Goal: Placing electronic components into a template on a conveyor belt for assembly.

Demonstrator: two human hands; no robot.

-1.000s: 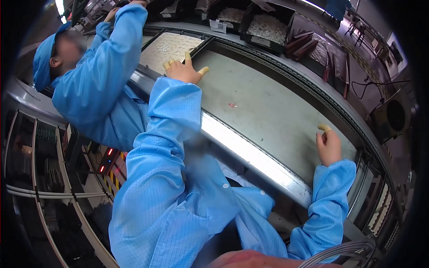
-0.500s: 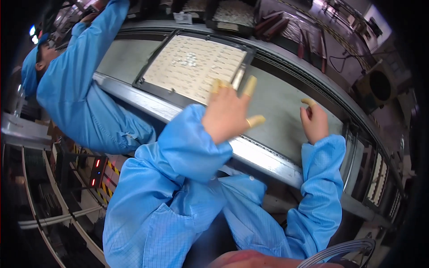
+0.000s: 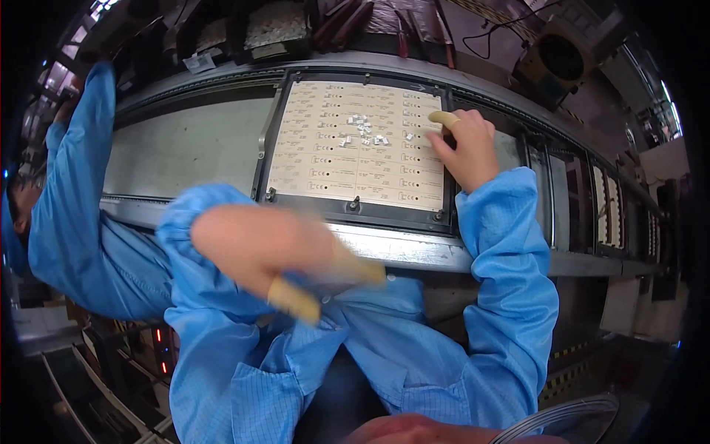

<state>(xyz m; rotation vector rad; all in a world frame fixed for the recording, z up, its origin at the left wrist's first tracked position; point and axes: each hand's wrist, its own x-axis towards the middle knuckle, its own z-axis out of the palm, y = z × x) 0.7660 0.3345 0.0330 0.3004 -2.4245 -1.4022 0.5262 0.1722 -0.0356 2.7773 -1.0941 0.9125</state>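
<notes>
both hands moved: right hand (image 3: 464,148) touches one panel (image 3: 359,148), left hand (image 3: 277,255) lifted.

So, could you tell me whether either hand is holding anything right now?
Nothing is held. The right hand rests its fingertips on the cream panel by the small white parts; the blurred left hand looks empty.

grey conveyor belt (image 3: 185,148) | round black fan (image 3: 560,58) | co-worker's blue sleeve (image 3: 70,192)

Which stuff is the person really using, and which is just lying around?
Being used:
right hand, fingertip resting on the pale panel
small white parts piled on that panel
left hand, blurred, holding nothing

Just around:
co-worker's blue sleeve
round fan
tools behind the belt
</notes>
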